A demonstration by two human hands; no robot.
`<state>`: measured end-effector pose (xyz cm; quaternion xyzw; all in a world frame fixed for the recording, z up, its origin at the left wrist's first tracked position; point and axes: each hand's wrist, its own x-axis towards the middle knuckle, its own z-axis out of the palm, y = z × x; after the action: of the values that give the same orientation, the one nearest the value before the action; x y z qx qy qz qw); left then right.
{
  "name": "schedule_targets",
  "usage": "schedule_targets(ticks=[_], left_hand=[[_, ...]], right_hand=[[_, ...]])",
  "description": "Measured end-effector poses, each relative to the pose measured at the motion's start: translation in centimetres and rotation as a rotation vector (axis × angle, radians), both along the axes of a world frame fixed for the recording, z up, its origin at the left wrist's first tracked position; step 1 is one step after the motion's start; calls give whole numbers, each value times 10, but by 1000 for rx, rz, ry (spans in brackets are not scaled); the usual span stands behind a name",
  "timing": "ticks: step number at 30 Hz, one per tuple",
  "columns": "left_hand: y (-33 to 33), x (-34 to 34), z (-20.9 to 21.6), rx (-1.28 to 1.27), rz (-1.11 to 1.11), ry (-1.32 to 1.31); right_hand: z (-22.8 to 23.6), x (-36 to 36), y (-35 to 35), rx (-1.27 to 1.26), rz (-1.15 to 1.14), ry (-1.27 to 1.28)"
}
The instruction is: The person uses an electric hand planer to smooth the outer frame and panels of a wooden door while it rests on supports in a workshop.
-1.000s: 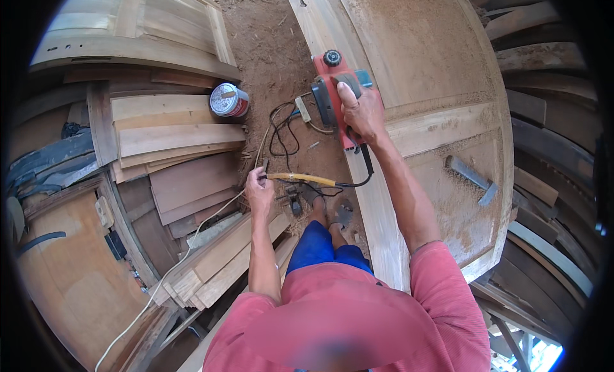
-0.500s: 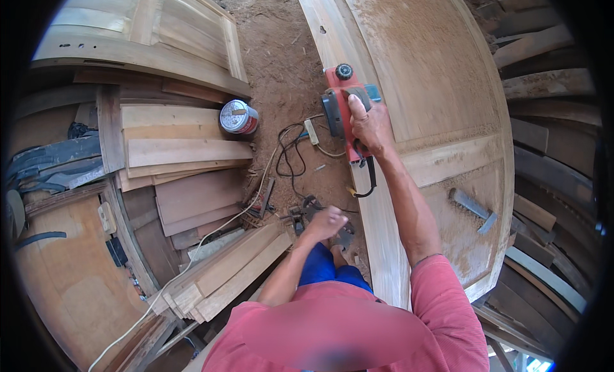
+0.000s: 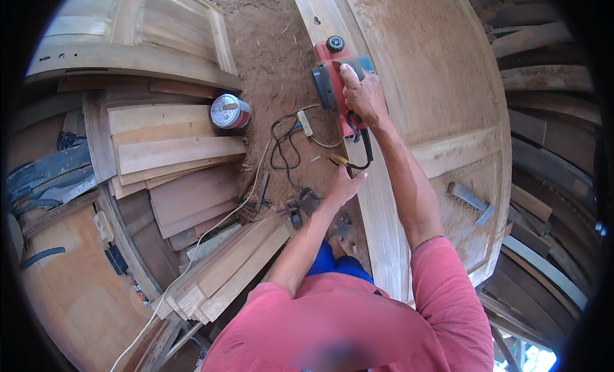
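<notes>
My right hand (image 3: 366, 98) is wrapped round the handle of a red electric planer (image 3: 342, 90) with a black knob at its front. The planer rests on the long edge board of a pale wooden door panel (image 3: 384, 225). A black power cord (image 3: 369, 151) leaves the planer's rear and bends left to a yellow-wrapped stretch. There my left hand (image 3: 344, 185) is closed on the cord, just left of the board; its fingertips are partly hidden.
A hammer-like tool (image 3: 470, 199) and shavings lie on the door. Left of it are a lidded paint bucket (image 3: 230, 111), a white power strip (image 3: 305, 124) with loose cables, and stacked boards (image 3: 182, 153). More timber (image 3: 543, 116) lines the right side.
The planer and my right hand have moved a little forward along the board. My left hand has reached up and forward to the cord and lifted its yellow-wrapped part.
</notes>
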<state>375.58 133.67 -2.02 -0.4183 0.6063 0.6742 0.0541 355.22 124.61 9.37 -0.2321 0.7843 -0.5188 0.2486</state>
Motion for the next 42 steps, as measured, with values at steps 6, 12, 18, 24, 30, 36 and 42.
schedule_targets(ticks=[6,12,18,24,30,36,42], left_hand=[[-17,-22,16,-130,12,-2],[-14,-25,-1,-162,-58,-108],[-8,-24,-12,-91,-107,-123],[-15,-27,1,-2,-128,-198],[-15,-34,10,-89,-176,-270],[-24,-33,12,-16,-195,-278],[-23,-30,9,-144,-251,-286]], right_hand=[[-2,-16,-18,-26,0,21],[4,-26,-38,34,13,53],[4,-38,-54,79,33,65],[0,-47,-71,196,-11,9],[-9,-61,-80,116,-1,65],[-3,-66,-99,61,-2,-5],[4,-73,-119,125,5,20]])
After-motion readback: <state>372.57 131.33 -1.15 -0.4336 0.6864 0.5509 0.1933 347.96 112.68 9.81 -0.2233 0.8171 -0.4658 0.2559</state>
